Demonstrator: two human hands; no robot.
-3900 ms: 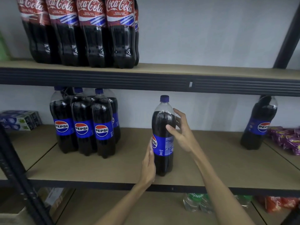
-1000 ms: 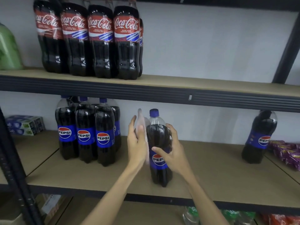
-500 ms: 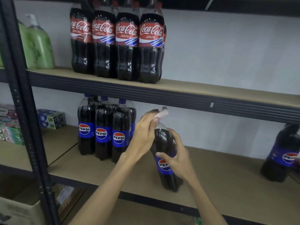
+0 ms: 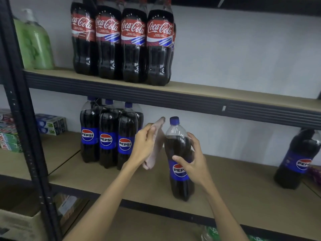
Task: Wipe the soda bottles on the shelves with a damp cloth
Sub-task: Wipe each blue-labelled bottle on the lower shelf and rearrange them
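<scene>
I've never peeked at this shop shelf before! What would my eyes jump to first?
First, the two hands in the middle: the right hand holds a Pepsi bottle standing on the lower shelf, while the left hand holds a pale pink cloth just beside it. Next, the row of red-labelled Coca-Cola bottles on the upper shelf, top left, and the cluster of Pepsi bottles below them.

**Bottles counted, shelf by shelf**

Upper shelf (image 4: 225, 93): four Coca-Cola bottles (image 4: 133, 49) in front, at least one behind; two green bottles (image 4: 37, 46) at its left end. Lower shelf (image 4: 243, 188): three grouped Pepsi bottles (image 4: 107, 136) in front, at least one behind, plus a middle Pepsi bottle (image 4: 177, 146) and a right-end Pepsi bottle (image 4: 295, 162). One cloth (image 4: 155, 150).
</scene>
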